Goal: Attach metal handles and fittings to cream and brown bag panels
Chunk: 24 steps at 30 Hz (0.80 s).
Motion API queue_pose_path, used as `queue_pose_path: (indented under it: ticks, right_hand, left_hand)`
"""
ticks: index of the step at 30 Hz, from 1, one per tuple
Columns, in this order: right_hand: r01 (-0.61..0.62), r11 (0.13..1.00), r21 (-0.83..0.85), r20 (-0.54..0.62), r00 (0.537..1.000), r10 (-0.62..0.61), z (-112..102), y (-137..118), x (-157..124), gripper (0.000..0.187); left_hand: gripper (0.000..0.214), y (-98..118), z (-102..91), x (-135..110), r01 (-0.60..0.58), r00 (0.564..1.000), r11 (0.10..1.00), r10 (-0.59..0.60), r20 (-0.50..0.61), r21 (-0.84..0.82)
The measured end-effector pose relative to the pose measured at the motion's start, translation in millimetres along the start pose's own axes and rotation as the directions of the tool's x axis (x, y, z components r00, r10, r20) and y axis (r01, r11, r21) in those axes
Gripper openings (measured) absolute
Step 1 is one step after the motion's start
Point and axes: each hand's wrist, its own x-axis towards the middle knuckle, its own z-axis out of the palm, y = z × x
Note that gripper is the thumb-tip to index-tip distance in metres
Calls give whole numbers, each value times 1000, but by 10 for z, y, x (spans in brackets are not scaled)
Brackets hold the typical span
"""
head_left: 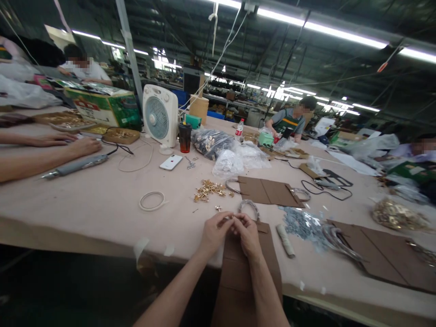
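Observation:
My left hand point(215, 230) and my right hand point(247, 234) meet fingertip to fingertip over a brown bag panel point(238, 290) that hangs over the table's front edge. Both hands are closed in a pinch; what sits between the fingers is too small and covered to name. Just behind them a wrapped, curved handle point(250, 206) rises from the panel. A small metal fitting point(218, 208) lies close to my left fingertips. Beyond it is a pile of gold-coloured metal fittings point(208, 190). To the right of my right hand rests a rolled grey-green cloth point(285, 240).
Another brown panel with handles point(265, 191) lies behind, and one more point(391, 259) at right. Blue-grey small pieces point(304, 225) are scattered between them. A ring of white tape point(151, 201), a phone point(171, 162), a fan point(160, 116) and a co-worker's hands point(83, 146) are leftward.

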Motion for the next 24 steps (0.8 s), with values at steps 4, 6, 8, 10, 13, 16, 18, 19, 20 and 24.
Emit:
queue_pose_path:
  ticks: [4,6,8,10,13,16,18,19,20,24]
  right_hand:
    - [23,1000,-17,-2,1000,-23,-23,5,19,38]
    - [48,997,-53,20,999,-47,-8,-8,-2,37]
    - [73,993,-98,42,997,-69,4,-16,-32,37]
    - [97,984,-147,44,995,-91,-3,-12,-59,35]
    - [144,968,-204,42,989,-138,-38,2,-91,31]
    - [178,963,-202,124,980,-155,-54,-11,-117,29]
    - [197,959,-206,144,975,-169,-44,-36,-134,30]
    - [210,954,-214,131,974,-185,-35,-49,-141,30]
    - [227,947,-226,113,972,-206,-28,-60,-148,30]
    - [283,923,-260,157,956,-249,-13,-81,-154,32]
  left_hand:
    - [32,9,36,75,42,999,999,-42,-20,-33]
    - [34,6,11,83,65,998,997,-66,-22,-46]
    - [39,-10,-18,74,83,997,994,-83,5,-75]
    - [47,-37,-36,54,98,993,989,-90,71,-113]
    - [60,-79,-42,24,105,979,985,-78,189,-135]
    - [60,-100,-39,19,95,971,988,-66,228,-118]
    - [58,-100,-38,26,85,974,992,-62,216,-98]
    - [59,-97,-39,29,75,977,994,-58,203,-81]
    - [59,-92,-40,30,66,980,996,-53,192,-63]
    - [66,-74,-46,16,77,974,993,-55,222,-94]
